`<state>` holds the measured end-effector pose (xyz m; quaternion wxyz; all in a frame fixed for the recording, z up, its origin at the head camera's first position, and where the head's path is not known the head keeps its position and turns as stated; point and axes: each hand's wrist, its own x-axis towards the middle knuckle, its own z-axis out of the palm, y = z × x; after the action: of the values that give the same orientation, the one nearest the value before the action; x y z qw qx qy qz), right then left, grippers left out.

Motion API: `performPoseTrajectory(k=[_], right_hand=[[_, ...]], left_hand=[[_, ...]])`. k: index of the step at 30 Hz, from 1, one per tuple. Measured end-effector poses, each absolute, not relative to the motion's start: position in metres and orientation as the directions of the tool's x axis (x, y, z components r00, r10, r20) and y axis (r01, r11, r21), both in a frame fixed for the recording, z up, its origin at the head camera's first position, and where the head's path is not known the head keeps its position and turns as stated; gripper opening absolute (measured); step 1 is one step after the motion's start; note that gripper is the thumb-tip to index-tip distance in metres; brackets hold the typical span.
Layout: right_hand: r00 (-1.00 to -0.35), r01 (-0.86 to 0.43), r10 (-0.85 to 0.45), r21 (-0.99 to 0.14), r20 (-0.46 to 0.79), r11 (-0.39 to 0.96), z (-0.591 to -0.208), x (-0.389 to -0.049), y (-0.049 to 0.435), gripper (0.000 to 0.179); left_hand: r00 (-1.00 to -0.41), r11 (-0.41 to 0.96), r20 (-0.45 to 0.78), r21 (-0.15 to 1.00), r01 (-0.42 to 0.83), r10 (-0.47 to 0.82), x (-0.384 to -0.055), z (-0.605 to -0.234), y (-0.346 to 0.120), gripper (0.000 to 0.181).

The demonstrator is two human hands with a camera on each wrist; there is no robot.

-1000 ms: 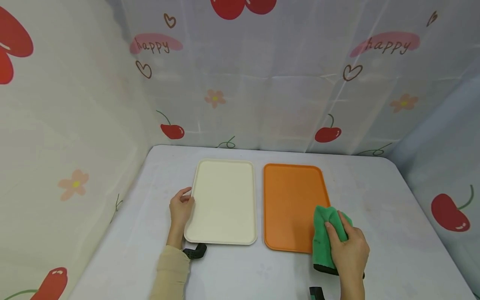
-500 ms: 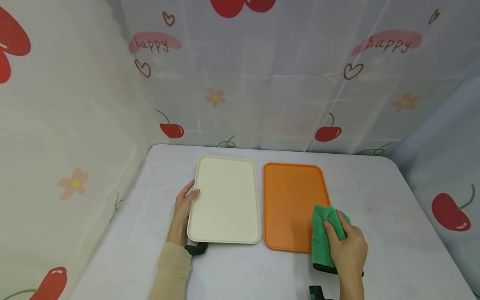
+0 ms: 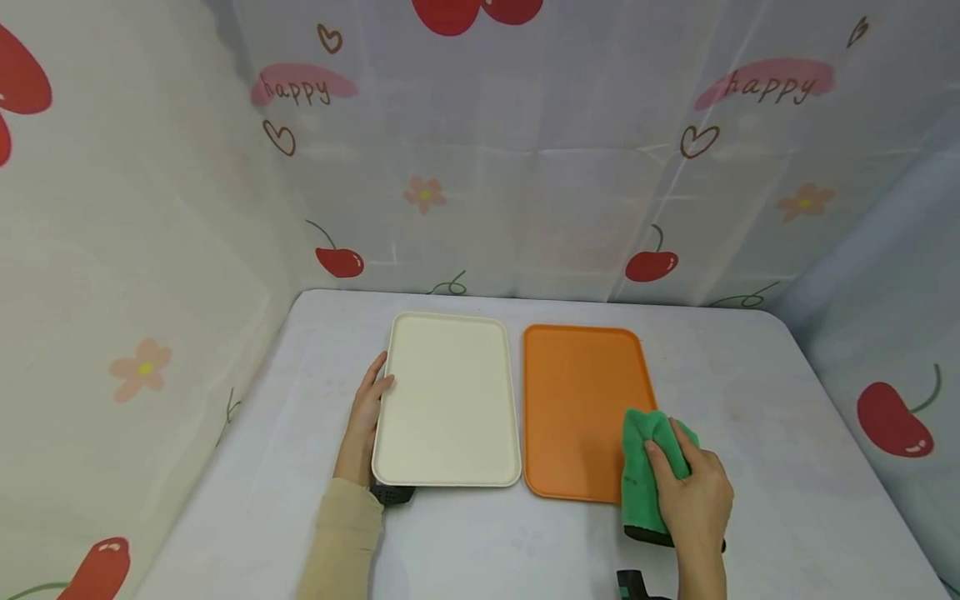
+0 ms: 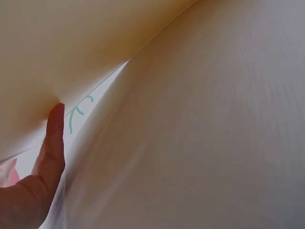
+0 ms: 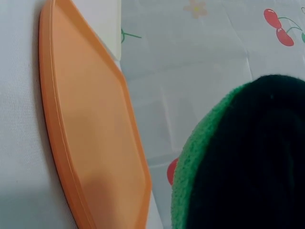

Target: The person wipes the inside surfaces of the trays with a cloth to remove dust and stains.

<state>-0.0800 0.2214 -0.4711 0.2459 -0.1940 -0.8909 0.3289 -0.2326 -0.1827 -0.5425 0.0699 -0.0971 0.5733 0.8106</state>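
A cream tray is held at its left edge by my left hand, with the thumb at the rim. In the left wrist view, one finger of the left hand reaches the tray's underside, and a gap shows between tray and table. To the right lies an orange tray on the table. My right hand grips a folded green cloth with a dark border; it overlaps the orange tray's lower right corner. The right wrist view shows the cloth close up, hiding that hand.
Both trays are on a white-covered table. Behind and beside it hang pale curtains printed with cherries, flowers and hearts. A black wrist device sits under the left wrist, another black piece near the right forearm.
My left hand has moved up and right along the cream tray's edge, its thumb now at the rim. The tray has shifted slightly right. The right hand keeps its place with the cloth.
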Motion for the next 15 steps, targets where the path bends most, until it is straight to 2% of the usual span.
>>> performPoseTrajectory(k=[8, 15], right_hand=[[-0.811, 0.185, 0.497, -0.670, 0.309, 0.719, -0.474, -0.082, 0.222, 0.047], [-0.812, 0.177, 0.492, -0.670, 0.315, 0.721, -0.476, -0.082, 0.221, 0.046]], left_hand=[[-0.975, -0.390, -0.218, 0.895, -0.217, 0.042, -0.230, -0.524, -0.182, 0.055], [-0.975, -0.467, -0.210, 0.856, -0.221, 0.077, -0.232, -0.524, -0.180, 0.060]])
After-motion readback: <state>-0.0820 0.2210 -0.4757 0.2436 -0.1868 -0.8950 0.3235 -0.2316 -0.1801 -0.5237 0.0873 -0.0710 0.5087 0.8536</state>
